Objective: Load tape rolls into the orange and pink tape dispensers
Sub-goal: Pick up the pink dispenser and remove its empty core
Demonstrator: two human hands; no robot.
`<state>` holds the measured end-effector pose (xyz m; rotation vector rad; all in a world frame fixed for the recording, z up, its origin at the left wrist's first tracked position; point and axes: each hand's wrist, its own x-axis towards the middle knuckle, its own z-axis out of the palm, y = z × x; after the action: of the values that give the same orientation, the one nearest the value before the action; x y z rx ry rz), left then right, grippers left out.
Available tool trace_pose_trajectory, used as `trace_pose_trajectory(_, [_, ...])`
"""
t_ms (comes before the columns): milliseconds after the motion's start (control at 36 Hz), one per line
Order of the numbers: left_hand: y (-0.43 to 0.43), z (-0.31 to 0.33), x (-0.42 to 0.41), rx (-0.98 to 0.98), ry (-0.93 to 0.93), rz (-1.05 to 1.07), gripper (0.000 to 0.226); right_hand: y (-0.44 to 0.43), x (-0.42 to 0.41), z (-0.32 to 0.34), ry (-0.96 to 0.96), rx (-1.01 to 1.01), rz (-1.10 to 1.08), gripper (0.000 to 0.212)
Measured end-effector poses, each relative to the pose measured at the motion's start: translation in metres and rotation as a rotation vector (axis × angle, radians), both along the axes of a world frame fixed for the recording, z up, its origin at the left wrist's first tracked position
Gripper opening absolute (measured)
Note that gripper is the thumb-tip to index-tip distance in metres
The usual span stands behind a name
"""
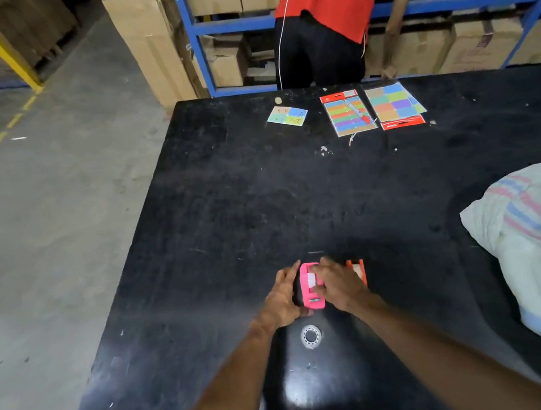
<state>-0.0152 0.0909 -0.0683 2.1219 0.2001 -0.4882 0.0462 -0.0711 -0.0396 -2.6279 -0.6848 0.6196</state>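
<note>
The pink tape dispenser (308, 290) sits on the black table (226, 193) between my two hands. My left hand (282, 300) grips its left side. My right hand (338, 286) lies over its top right, fingers pressing on a whitish tape roll (311, 277) seated in the pink body. Just to the right, partly hidden behind my right hand, stands the orange tape dispenser (359, 270) with a pale roll in it. A clear tape roll (311, 336) lies flat on the table, close in front of the pink dispenser.
Coloured sticker sheets (348, 113) with a red pen, a second sheet (393, 104) and a small card (287, 116) lie at the far edge. A white striped sack (539, 240) fills the right side. A person in a red shirt (333, 9) stands behind the table by blue shelving.
</note>
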Motion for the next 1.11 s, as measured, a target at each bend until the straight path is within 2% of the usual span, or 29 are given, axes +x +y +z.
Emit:
trace_pose_trajectory(83, [-0.002,-0.013,0.000,-0.060,-0.045,0.005,0.125,0.007,-0.004,-0.002,0.002,-0.038,-0.050,0.044])
trace_pose_trajectory(222, [0.002,-0.026,0.004,-0.057,-0.169,0.060,0.110,0.015,-0.003,-0.009,-0.010,-0.088,-0.092,0.036])
trace_pose_trajectory(333, [0.002,-0.015,0.010,-0.046,-0.132,0.067,0.104,0.013,0.002,-0.004,0.006,-0.095,-0.044,0.038])
trace_pose_trajectory(472, [0.006,-0.012,0.009,-0.039,-0.093,0.021,0.104,0.012,0.012,-0.002,0.093,-0.091,-0.010,0.030])
trace_pose_trajectory(583, [0.006,-0.007,0.010,-0.032,-0.120,0.024,0.095,0.011,0.015,0.004,0.129,-0.090,-0.020,0.023])
trace_pose_trajectory(639, [0.005,-0.006,0.011,-0.021,-0.122,-0.003,0.100,0.010,0.014,0.009,0.138,-0.076,-0.040,0.022])
trace_pose_trajectory(722, [0.008,-0.001,0.012,-0.054,-0.069,-0.068,0.126,0.007,0.012,0.016,0.167,-0.042,-0.084,0.026])
trace_pose_trajectory(750, [0.009,0.002,0.012,-0.055,-0.056,-0.063,0.129,0.006,0.012,0.018,0.161,-0.026,-0.081,0.025])
trace_pose_trajectory(806, [0.011,0.012,0.008,-0.028,-0.130,-0.019,0.109,0.003,0.011,0.025,0.160,-0.012,-0.071,0.025])
trace_pose_trajectory(861, [0.014,0.022,0.004,-0.069,-0.227,0.061,0.072,0.002,0.008,0.031,0.148,-0.005,-0.058,0.025])
trace_pose_trajectory(917, [0.016,0.031,0.000,-0.149,-0.234,0.133,0.045,0.000,0.004,0.034,0.110,0.000,-0.076,0.023])
trace_pose_trajectory(972, [0.015,0.039,-0.004,-0.194,-0.197,0.159,0.034,0.001,0.000,0.038,0.075,0.052,-0.086,0.024])
trace_pose_trajectory(1028, [0.014,0.043,-0.010,-0.255,-0.175,0.156,0.030,0.007,-0.008,0.049,0.059,0.108,-0.047,0.014])
trace_pose_trajectory(1111, [0.011,0.050,-0.016,-0.248,-0.207,0.177,0.024,0.013,-0.018,0.063,0.022,0.190,-0.019,0.025])
